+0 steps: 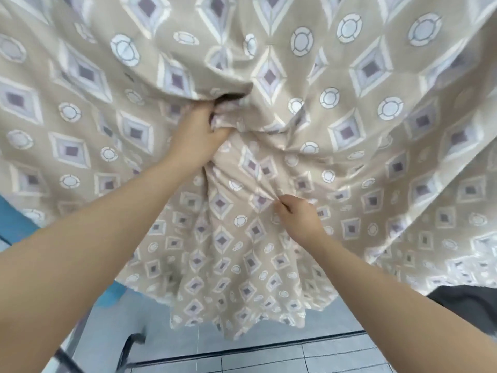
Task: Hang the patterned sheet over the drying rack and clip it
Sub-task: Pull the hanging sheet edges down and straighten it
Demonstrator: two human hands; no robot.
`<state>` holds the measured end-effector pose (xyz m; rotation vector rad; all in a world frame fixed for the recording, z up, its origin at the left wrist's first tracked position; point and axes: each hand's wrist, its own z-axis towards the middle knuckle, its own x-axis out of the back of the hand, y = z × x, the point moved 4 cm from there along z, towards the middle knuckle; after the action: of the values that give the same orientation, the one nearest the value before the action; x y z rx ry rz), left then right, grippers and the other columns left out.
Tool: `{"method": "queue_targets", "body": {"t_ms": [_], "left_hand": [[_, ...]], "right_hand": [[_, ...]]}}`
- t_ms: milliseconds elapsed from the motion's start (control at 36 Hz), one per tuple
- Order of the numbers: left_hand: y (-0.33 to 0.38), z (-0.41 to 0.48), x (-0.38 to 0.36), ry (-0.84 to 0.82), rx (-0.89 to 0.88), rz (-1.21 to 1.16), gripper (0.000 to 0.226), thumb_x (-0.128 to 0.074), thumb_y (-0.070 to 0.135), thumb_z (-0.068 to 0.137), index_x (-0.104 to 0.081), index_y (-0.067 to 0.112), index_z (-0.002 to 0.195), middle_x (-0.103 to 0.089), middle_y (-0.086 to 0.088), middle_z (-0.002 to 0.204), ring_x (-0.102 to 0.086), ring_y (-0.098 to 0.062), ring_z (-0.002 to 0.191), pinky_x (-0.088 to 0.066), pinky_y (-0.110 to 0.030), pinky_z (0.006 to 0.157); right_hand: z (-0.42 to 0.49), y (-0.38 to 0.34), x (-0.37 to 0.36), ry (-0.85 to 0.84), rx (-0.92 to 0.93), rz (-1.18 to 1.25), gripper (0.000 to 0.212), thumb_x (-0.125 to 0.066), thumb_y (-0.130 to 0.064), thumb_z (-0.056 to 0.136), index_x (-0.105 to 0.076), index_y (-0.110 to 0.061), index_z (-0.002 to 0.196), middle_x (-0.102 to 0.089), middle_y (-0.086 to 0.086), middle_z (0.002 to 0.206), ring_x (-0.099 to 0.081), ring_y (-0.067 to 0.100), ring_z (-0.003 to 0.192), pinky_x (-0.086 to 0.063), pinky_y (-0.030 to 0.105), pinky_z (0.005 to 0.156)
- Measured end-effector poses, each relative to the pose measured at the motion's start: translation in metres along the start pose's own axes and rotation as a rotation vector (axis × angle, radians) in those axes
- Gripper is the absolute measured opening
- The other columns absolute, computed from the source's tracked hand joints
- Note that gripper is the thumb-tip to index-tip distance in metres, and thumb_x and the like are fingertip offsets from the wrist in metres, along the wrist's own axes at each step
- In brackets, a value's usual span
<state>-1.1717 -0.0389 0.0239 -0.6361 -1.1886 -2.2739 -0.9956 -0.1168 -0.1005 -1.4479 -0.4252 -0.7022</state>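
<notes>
The patterned sheet [336, 125], beige with pale diamonds and circles, fills nearly the whole head view and hangs down in folds at the centre. My left hand [196, 133] grips a bunched fold of it near the middle, fingers buried in the cloth. Lower and to the right, my right hand [298, 214] pinches a small pleat of the same sheet between thumb and fingers. The drying rack is mostly hidden under the fabric; only dark bars [131, 345] show at the bottom left. No clip is visible.
Grey floor tiles [295, 359] with a dark seam run along the bottom. A blue surface [13, 224] shows at the left edge, and a dark object [465, 300] sits at the lower right under the sheet's hem.
</notes>
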Motion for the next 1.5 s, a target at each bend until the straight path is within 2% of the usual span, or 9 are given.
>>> {"method": "queue_targets", "body": {"t_ms": [167,444,611,778,861,972,1139,1333,1500], "left_hand": [[-0.028,-0.069,-0.037,-0.322,0.150,-0.119,0.077,-0.077,0.028,0.073,-0.031,0.019,0.134,-0.042,0.011,0.121,-0.043,-0.006,0.114,-0.035,-0.006,0.075],[-0.043,-0.169,-0.104,-0.742,0.319,0.089,0.131,-0.083,0.045,0.059,0.009,0.018,0.147,0.002,-0.002,0.155,-0.003,-0.021,0.143,-0.017,-0.044,0.114],[-0.031,-0.146,-0.082,-0.171,0.418,-0.115,0.016,-0.058,0.019,0.090,-0.059,0.008,0.101,-0.062,-0.003,0.088,-0.060,-0.024,0.087,-0.040,-0.027,0.070],[-0.030,-0.102,-0.016,-0.156,0.109,0.067,0.009,-0.052,0.007,0.091,-0.060,0.007,0.097,-0.056,0.000,0.082,-0.050,-0.017,0.077,-0.028,-0.024,0.061],[-0.008,-0.086,0.015,-0.164,-0.159,0.298,0.011,-0.052,0.010,0.091,-0.060,0.007,0.097,-0.061,-0.003,0.091,-0.051,-0.018,0.084,-0.025,-0.025,0.063],[0.008,-0.072,0.045,-0.180,-0.274,0.467,0.016,-0.048,0.015,0.093,-0.059,0.008,0.102,-0.061,-0.012,0.104,-0.053,-0.028,0.101,-0.036,-0.032,0.074],[-0.004,-0.067,0.074,-0.201,-0.218,0.394,0.015,-0.049,0.009,0.092,-0.058,0.004,0.103,-0.054,-0.014,0.102,-0.049,-0.029,0.102,-0.034,-0.031,0.079],[-0.027,-0.096,0.059,-0.338,0.210,-0.154,0.021,-0.045,0.011,0.096,-0.044,0.021,0.078,-0.039,0.000,0.059,-0.038,-0.010,0.044,-0.031,-0.019,0.041],[-0.033,-0.141,0.046,-0.293,0.133,-0.242,0.019,-0.039,0.010,0.098,-0.041,0.024,0.084,-0.042,0.003,0.069,-0.039,-0.010,0.058,-0.037,-0.015,0.050]], "right_hand": [[-0.015,0.010,0.007,0.099,-0.112,0.243,0.038,-0.039,-0.011,0.096,-0.036,-0.022,0.059,-0.038,-0.006,0.059,-0.037,0.010,0.057,-0.029,0.020,0.053],[-0.007,-0.054,0.033,0.200,0.101,0.571,0.034,-0.041,-0.015,0.099,-0.037,-0.021,0.065,-0.033,-0.009,0.063,-0.033,0.001,0.056,-0.031,0.018,0.059],[-0.016,-0.074,0.034,0.103,0.134,0.646,0.034,-0.049,-0.014,0.096,-0.040,-0.018,0.063,-0.033,-0.012,0.053,-0.031,-0.001,0.045,-0.029,0.013,0.048],[-0.028,-0.074,0.053,-0.008,0.269,-0.069,0.024,-0.075,-0.034,0.076,-0.057,-0.022,0.086,-0.047,-0.017,0.073,-0.047,0.004,0.074,-0.031,0.016,0.057],[-0.029,-0.079,0.043,-0.183,0.228,-0.640,0.030,-0.070,-0.036,0.080,-0.053,-0.012,0.079,-0.051,-0.001,0.077,-0.051,0.024,0.089,-0.027,0.027,0.063],[-0.017,-0.094,0.050,-0.056,0.156,-0.912,0.028,-0.058,-0.029,0.088,-0.056,-0.008,0.107,-0.060,0.014,0.106,-0.058,0.033,0.100,-0.041,0.033,0.073],[-0.026,-0.101,0.068,0.157,0.116,-0.575,0.003,-0.052,-0.015,0.088,-0.055,-0.014,0.088,-0.053,0.012,0.089,-0.056,0.035,0.096,-0.037,0.033,0.067],[-0.054,-0.071,0.057,0.152,-0.009,0.152,0.017,-0.046,-0.007,0.093,-0.059,-0.017,0.097,-0.055,-0.001,0.074,-0.051,0.011,0.066,-0.040,0.014,0.058],[-0.074,-0.053,0.032,0.122,-0.114,0.189,0.030,-0.042,-0.008,0.096,-0.044,-0.015,0.067,-0.042,-0.001,0.064,-0.042,0.015,0.061,-0.035,0.016,0.051]]}}
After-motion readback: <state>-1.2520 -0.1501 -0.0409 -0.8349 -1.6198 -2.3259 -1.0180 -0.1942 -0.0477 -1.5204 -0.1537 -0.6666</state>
